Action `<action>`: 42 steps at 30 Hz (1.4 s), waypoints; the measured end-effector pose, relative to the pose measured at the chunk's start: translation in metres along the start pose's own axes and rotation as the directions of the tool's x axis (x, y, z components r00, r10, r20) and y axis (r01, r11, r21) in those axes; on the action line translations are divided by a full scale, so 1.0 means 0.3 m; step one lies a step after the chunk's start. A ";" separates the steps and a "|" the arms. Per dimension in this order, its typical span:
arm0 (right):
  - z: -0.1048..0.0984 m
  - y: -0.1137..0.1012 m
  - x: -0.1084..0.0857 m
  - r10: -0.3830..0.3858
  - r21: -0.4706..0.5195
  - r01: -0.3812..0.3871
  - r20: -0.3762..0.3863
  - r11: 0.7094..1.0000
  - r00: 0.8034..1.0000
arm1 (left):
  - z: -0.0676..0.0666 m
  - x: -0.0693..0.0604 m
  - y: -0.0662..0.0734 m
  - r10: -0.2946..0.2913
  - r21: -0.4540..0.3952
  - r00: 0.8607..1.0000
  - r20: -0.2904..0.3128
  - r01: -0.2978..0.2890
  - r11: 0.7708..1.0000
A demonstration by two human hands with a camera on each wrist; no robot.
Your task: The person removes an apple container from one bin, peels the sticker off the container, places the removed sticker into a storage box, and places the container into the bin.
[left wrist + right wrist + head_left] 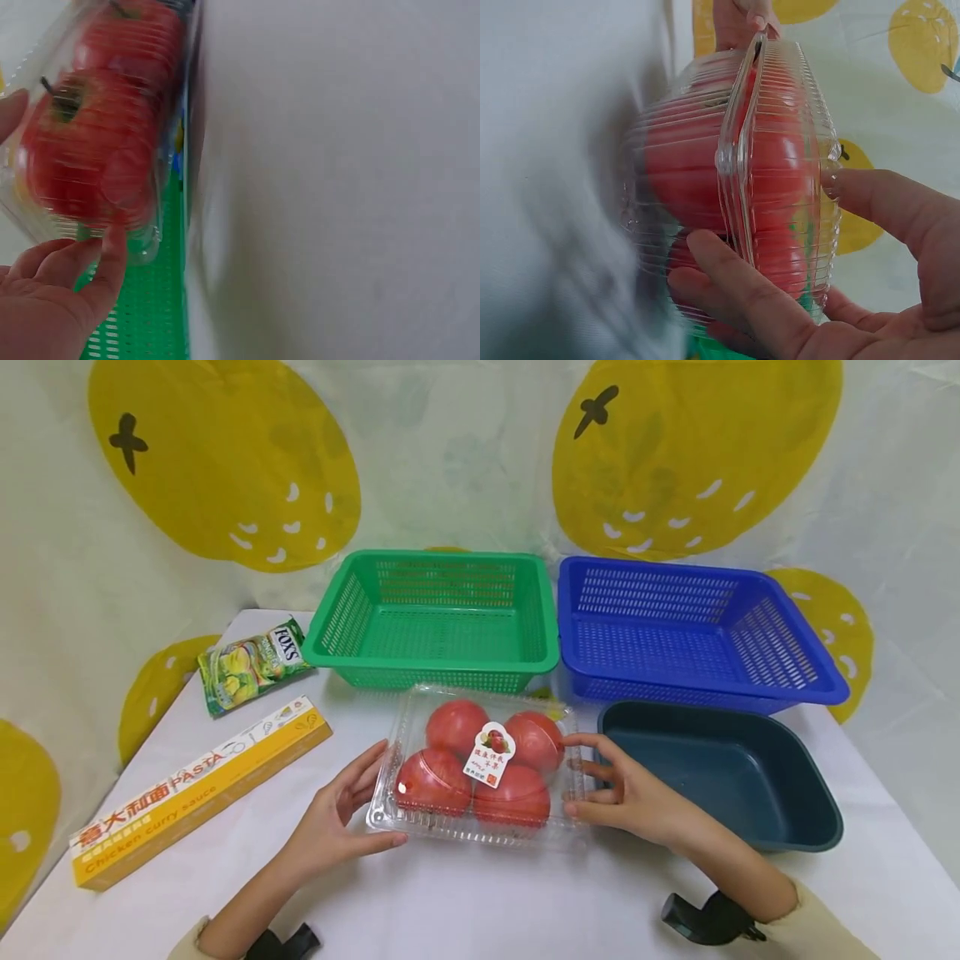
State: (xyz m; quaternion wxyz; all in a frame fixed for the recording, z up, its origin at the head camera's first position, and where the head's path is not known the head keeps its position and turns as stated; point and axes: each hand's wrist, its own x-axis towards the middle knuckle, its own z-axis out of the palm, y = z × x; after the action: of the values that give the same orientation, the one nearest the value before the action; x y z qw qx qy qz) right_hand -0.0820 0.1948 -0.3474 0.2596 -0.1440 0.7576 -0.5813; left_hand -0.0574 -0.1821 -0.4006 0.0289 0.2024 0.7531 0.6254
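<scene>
Here at the middle of the tabletop (pixel 480 893), left hand (pixel 337 814) and right hand (pixel 637 789) bracket the clear plastic clamshell box (pixel 467 764) of four red apples (pixel 435 781): each grip half-spread, fingers and thumb straddling an end. The danger? Squeeze those flexible ends unevenly and the seam (pixel 739 157) could pop; lose a fingertip and heavy apples could tip it. The white sticker (pixel 490 758) carries red Chinese characters, too small to read surely. Along the left edge, the long yellow-and-white carton (pixel 202 793) shouts "PASTA" and "Chicken curry sauce"; toward the right edge, a dark teal plastic tub (pixel 735 768). Far left corner: a shiny green bag (pixel 251 667), "FOX'S". Along the far edge, a green perforated basket (pixel 442 631) and a blue perforated basket (pixel 660 652).
</scene>
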 end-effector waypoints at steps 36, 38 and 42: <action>-0.007 -0.119 0.014 -0.166 -0.579 0.143 0.013 0.803 0.986 | -0.048 0.010 -0.076 -0.112 0.037 0.993 0.043 0.110 0.993; -0.011 -0.127 0.024 -0.227 -0.580 0.185 0.000 0.793 0.974 | -0.048 0.009 -0.078 -0.115 0.035 0.992 0.046 0.114 0.993; -0.006 -0.120 0.063 -0.350 -0.568 0.279 -0.016 0.774 0.937 | -0.046 0.009 -0.082 -0.119 0.030 0.992 0.050 0.118 0.993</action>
State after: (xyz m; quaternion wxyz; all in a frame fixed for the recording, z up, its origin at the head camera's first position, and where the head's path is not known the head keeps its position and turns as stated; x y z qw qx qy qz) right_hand -0.1015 0.1764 -0.3168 0.0588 -0.3026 0.8731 -0.3777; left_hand -0.0705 -0.1975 -0.4205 0.0828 0.1738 0.7711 0.6069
